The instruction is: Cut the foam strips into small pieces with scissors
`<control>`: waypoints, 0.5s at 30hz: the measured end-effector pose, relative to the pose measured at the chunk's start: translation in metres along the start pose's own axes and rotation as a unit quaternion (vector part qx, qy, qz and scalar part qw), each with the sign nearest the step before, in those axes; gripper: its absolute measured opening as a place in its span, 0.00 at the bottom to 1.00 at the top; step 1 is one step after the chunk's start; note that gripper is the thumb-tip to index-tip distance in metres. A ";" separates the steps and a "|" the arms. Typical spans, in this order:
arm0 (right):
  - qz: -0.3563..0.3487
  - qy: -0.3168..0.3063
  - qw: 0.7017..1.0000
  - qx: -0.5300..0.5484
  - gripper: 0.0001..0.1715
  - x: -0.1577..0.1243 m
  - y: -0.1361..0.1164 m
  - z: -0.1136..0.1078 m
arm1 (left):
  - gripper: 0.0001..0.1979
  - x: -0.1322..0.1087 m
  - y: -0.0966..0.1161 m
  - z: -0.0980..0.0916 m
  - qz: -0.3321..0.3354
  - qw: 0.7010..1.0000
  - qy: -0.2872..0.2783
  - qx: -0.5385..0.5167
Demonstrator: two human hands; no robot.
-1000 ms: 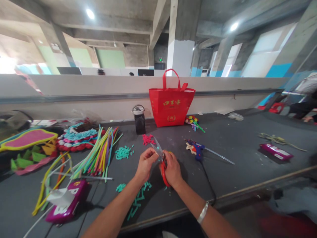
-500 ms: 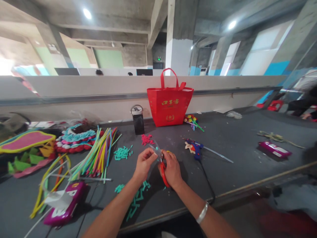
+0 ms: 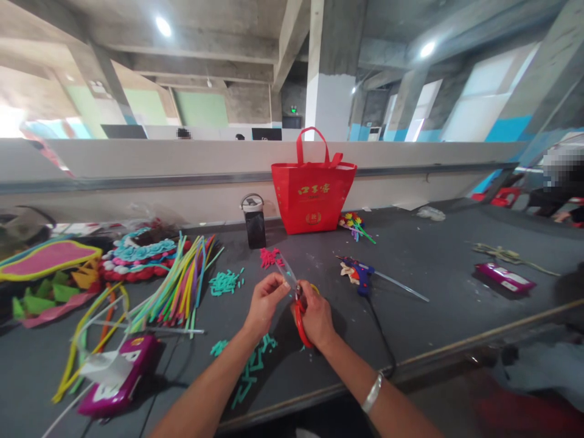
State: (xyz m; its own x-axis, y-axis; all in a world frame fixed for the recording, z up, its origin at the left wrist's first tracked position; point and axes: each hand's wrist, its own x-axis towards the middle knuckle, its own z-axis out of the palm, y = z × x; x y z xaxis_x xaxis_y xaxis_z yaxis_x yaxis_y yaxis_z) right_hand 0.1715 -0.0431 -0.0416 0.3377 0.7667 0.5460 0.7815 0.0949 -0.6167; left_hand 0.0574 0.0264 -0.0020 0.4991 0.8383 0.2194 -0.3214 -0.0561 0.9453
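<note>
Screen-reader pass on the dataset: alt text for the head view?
A person's right hand grips red-handled scissors while the left hand holds its fingertips at the blades, above a dark table with teal cut pieces beneath. A bundle of coloured sticks lies to the left, a glue gun to the right, a red bag behind.

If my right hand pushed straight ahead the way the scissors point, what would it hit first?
Probably the pile of red cut bits lying just beyond the tips of the scissors, though depth is unclear.
</note>
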 end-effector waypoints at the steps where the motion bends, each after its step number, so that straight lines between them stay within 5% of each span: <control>1: -0.001 0.000 1.000 0.004 0.19 0.000 0.000 0.000 | 0.10 0.000 0.000 0.000 -0.001 1.000 0.002 -0.001; 15: 0.011 0.012 0.999 0.041 0.18 -0.002 0.004 0.003 | 0.10 -0.002 0.004 0.003 -0.001 1.000 -0.018 0.010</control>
State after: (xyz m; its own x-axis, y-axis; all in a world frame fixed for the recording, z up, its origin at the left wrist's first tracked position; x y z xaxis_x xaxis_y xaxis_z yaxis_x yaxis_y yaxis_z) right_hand 0.1724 -0.0423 -0.0465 0.3673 0.7534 0.5454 0.7285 0.1316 -0.6723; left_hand 0.0574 0.0226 0.0023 0.5283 0.8188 0.2247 -0.3046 -0.0642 0.9503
